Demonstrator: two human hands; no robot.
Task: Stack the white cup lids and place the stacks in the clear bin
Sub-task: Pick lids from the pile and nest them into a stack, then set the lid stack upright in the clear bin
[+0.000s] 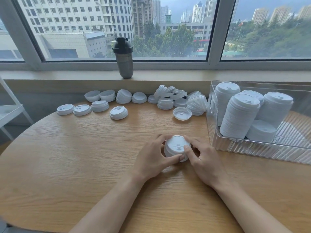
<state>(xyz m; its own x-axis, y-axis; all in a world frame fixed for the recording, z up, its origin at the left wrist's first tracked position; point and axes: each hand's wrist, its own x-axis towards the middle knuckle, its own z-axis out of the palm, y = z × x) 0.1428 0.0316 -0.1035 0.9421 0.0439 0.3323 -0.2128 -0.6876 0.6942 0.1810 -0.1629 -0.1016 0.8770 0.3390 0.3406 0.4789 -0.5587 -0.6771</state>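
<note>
A short stack of white cup lids (175, 145) stands on the wooden table (84, 157) in front of me. My left hand (151, 158) grips it from the left, thumb curled round its near side. My right hand (203, 157) holds it from the right, with a fingertip on the top lid. Several loose lids and small stacks (118, 112) lie along the table's far edge. The clear bin (252, 150) stands at the right and holds several tall lid stacks (239, 115).
A dark shaker bottle (123, 58) stands on the window sill behind the loose lids. One lid (182, 113) lies upside down near the bin. A white shelf frame (10, 111) is at the far left. The table's rounded edge curves off at the left.
</note>
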